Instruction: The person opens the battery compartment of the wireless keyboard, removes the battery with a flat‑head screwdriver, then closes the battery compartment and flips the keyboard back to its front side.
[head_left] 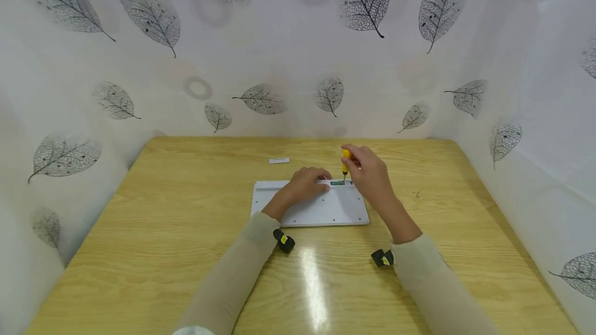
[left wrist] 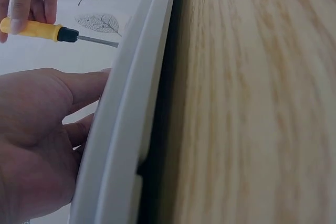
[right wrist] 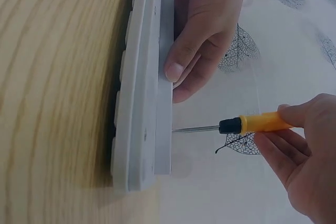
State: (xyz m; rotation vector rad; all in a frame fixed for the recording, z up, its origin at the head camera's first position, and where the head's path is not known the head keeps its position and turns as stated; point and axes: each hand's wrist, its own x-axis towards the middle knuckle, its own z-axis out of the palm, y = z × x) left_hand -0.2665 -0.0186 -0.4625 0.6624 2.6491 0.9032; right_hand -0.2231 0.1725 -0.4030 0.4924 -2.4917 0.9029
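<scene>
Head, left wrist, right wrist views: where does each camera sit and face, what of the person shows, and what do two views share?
Head: on the head, facing forward and down at the face-down keyboard on the table; left hand, right hand and sleeves show.
Left wrist: on that wrist, facing forward past the keyboard's edge; both hands, partly.
Right wrist: on that wrist, facing forward toward the screwdriver; both hands, partly.
Both wrist views show the right hand holding the screwdriver.

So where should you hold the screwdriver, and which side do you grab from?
Pinch the thick yellow handle, probably from above on the right: the screwdriver stands nearly upright, its thin metal rod pointing down, and the left hand holds the keyboard on the other side.
</scene>
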